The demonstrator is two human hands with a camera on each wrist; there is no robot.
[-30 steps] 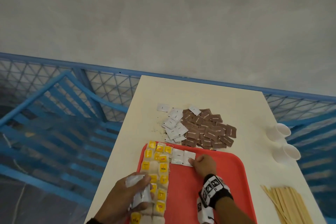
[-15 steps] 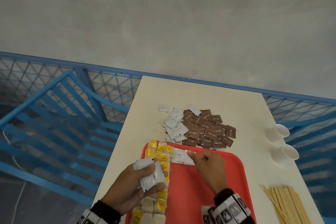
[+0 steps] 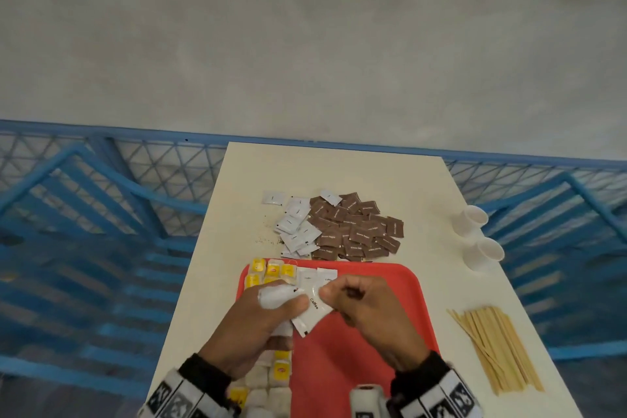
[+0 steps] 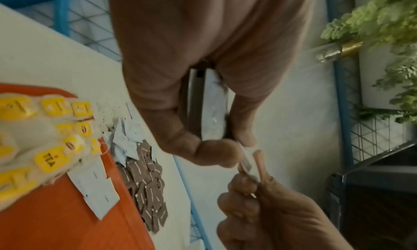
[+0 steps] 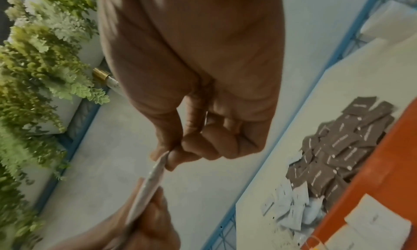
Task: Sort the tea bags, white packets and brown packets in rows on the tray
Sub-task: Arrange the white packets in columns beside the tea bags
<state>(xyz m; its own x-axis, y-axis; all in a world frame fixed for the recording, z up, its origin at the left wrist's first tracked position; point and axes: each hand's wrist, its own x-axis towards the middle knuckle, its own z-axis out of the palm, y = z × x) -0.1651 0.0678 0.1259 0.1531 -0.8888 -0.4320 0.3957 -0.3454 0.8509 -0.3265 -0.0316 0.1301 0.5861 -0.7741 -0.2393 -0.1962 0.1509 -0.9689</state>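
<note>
My left hand [image 3: 288,304] grips a stack of white packets [image 4: 213,111] above the red tray [image 3: 380,343]. My right hand [image 3: 330,295] pinches the corner of the top white packet [image 3: 312,310], marked Coffee, which still sticks out of the stack. Seen edge-on, that packet [image 5: 155,173] runs between both hands. Tea bags [image 3: 271,270] with yellow tags fill the tray's left side. Two white packets [image 3: 317,275] lie side by side at the tray's far edge. Beyond the tray lie a loose white packet pile [image 3: 295,227] and a brown packet pile [image 3: 356,231].
Two white paper cups [image 3: 475,220] stand near the table's right edge. A bundle of wooden stirrers [image 3: 495,349] lies right of the tray. Dark crumbs speckle the table left of the white pile. Blue railing surrounds the table [image 3: 339,173].
My right hand left the two packets laid on the tray and came back to pinch the top packet of the stack. My left hand lifted the stack toward the tray's middle.
</note>
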